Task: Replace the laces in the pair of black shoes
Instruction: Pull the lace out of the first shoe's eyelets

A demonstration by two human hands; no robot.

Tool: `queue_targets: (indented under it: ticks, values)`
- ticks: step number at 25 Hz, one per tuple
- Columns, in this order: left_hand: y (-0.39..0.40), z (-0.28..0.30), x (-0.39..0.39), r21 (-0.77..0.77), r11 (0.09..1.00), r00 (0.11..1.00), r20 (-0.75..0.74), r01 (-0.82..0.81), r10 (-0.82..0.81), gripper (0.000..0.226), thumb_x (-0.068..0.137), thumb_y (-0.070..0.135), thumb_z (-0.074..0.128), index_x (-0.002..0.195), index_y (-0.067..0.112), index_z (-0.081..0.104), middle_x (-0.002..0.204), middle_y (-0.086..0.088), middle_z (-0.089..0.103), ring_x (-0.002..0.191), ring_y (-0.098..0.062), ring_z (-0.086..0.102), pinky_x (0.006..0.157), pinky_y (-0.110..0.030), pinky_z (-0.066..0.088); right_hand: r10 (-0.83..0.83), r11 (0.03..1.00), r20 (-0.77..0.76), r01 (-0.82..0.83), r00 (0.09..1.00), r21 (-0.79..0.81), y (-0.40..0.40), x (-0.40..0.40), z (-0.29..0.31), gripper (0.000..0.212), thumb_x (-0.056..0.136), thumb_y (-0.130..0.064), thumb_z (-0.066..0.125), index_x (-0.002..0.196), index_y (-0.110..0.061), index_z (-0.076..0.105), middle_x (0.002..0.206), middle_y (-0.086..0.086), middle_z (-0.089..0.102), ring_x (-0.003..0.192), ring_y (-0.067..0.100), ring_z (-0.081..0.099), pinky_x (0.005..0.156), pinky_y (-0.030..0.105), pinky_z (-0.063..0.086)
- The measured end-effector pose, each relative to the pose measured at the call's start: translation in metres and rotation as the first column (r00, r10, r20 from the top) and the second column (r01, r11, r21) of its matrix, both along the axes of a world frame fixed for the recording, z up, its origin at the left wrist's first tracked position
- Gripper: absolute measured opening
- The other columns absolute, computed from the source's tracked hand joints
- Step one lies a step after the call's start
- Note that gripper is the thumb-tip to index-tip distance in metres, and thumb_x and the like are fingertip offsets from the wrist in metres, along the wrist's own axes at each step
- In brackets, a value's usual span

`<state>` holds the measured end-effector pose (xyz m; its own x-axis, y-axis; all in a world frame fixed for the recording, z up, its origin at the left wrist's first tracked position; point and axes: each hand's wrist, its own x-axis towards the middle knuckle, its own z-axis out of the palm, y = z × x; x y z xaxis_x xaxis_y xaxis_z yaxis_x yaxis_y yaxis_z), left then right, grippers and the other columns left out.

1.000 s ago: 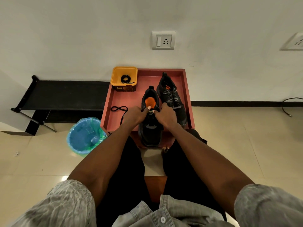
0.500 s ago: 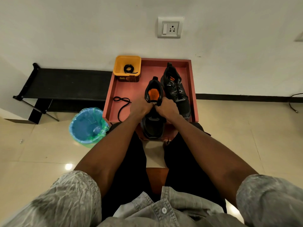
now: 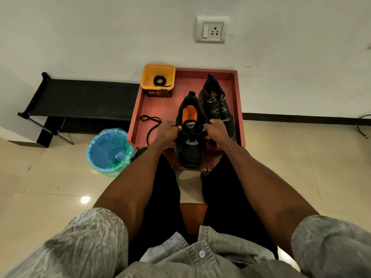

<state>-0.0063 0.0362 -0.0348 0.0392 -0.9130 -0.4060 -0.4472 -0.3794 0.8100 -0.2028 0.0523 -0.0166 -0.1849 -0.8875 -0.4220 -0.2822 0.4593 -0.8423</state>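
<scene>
A black shoe (image 3: 190, 151) with an orange insole lies toe toward me at the near edge of the red tray (image 3: 239, 109). My left hand (image 3: 167, 132) grips its left eyelet side, fingers curled at the tongue. On the opposite side, my right hand (image 3: 217, 132) grips the right eyelet edge. I cannot make out whether a lace end is pinched in either hand. The second black shoe (image 3: 217, 105), laced, lies behind and to the right. A loose black lace (image 3: 150, 122) lies on the tray to the left. A coiled black lace (image 3: 159, 80) sits inside the yellow tub (image 3: 147, 77).
A blue bin (image 3: 109, 151) with a green liner stands on the floor left of the tray. A black bench (image 3: 80, 99) runs along the wall at left. My bare toes (image 3: 205, 171) show below the tray. A wall socket (image 3: 211, 30) is above.
My hands have moved apart from the middle of the shoe to its two sides, showing the tongue. The camera has tilted down a little.
</scene>
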Motion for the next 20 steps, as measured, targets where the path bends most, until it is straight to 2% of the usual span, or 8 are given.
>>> queue_targets:
  ticks: [3,5,8,11,13,15,17,20]
  values:
    - [0.003,0.007,-0.004,-0.015,0.999,0.998,-0.041,-0.051,0.051,0.043,0.089,0.023,0.068,0.052,0.019,0.046,0.05,0.003,0.04,0.049,-0.014,0.037,0.057,-0.03,0.034,0.011,1.0,0.038,-0.011,0.999,0.017,-0.001,0.001,0.001,0.007,0.087,-0.008,0.061,0.086,-0.01,0.054,0.081,0.01,0.058,0.073,0.022,0.058,0.063,0.036,0.056]
    - [0.01,0.015,-0.007,-0.062,0.998,1.0,0.017,-0.015,0.016,0.054,0.09,0.035,0.069,0.051,0.019,0.035,0.047,0.003,0.032,0.041,-0.01,0.028,0.046,-0.023,0.025,0.084,0.996,-0.021,-0.084,0.996,0.019,-0.001,0.003,0.005,0.021,0.089,-0.017,0.067,0.103,-0.008,0.055,0.09,0.011,0.062,0.076,0.022,0.061,0.068,0.038,0.056]
    - [0.016,0.021,-0.009,-0.07,0.998,0.995,0.098,0.008,-0.001,0.055,0.091,0.045,0.066,0.051,0.015,0.041,0.047,0.001,0.042,0.039,-0.009,0.034,0.041,-0.023,0.027,0.155,0.974,-0.274,-0.194,0.949,-0.122,0.008,0.008,0.008,0.044,0.088,-0.026,0.072,0.121,-0.008,0.049,0.102,0.009,0.061,0.087,0.023,0.061,0.076,0.041,0.053]
    - [0.018,0.024,-0.006,-0.019,0.998,0.993,0.11,0.054,-0.052,0.053,0.095,0.048,0.057,0.057,0.011,0.052,0.057,-0.009,0.06,0.052,-0.019,0.054,0.056,-0.029,0.041,0.15,0.892,-0.555,-0.354,0.818,-0.28,0.015,0.019,0.006,0.03,0.093,-0.018,0.061,0.121,-0.009,0.058,0.13,0.011,0.05,0.119,0.03,0.051,0.097,0.047,0.047]
    - [0.017,0.025,-0.007,-0.02,0.998,0.992,0.113,0.06,-0.057,0.053,0.097,0.048,0.055,0.058,0.012,0.05,0.06,-0.011,0.06,0.057,-0.023,0.055,0.058,-0.031,0.04,0.242,0.833,-0.716,-0.518,0.655,-0.192,0.014,0.027,0.007,0.029,0.093,-0.017,0.056,0.12,-0.012,0.065,0.151,0.013,0.032,0.141,0.035,0.027,0.111,0.055,0.033]
    - [0.014,0.029,-0.01,-0.042,0.997,0.989,0.137,0.064,-0.058,0.052,0.096,0.047,0.057,0.056,0.014,0.046,0.057,-0.007,0.052,0.055,-0.021,0.047,0.054,-0.031,0.033,0.371,0.797,-0.764,-0.604,0.528,-0.031,0.011,0.035,0.008,0.035,0.092,-0.018,0.056,0.126,-0.018,0.063,0.162,0.013,0.011,0.148,0.037,0.005,0.115,0.059,0.022]
    - [0.011,0.035,-0.014,-0.053,0.995,0.982,0.176,0.083,-0.072,0.05,0.093,0.046,0.061,0.056,0.016,0.047,0.055,-0.003,0.049,0.052,-0.017,0.043,0.052,-0.03,0.03,0.456,0.791,-0.729,-0.609,0.511,0.068,0.009,0.041,0.012,0.038,0.091,-0.018,0.057,0.128,-0.018,0.06,0.163,0.013,0.002,0.148,0.038,-0.001,0.116,0.061,0.019]
    - [0.004,0.038,-0.015,-0.036,0.991,0.976,0.183,0.129,-0.121,0.035,0.092,0.04,0.065,0.068,0.015,0.061,0.064,-0.004,0.061,0.059,-0.019,0.055,0.055,-0.03,0.041,0.438,0.823,-0.712,-0.564,0.549,0.072,0.008,0.047,0.013,0.031,0.091,-0.014,0.057,0.121,-0.009,0.06,0.161,0.015,0.008,0.145,0.041,0.007,0.113,0.061,0.025]
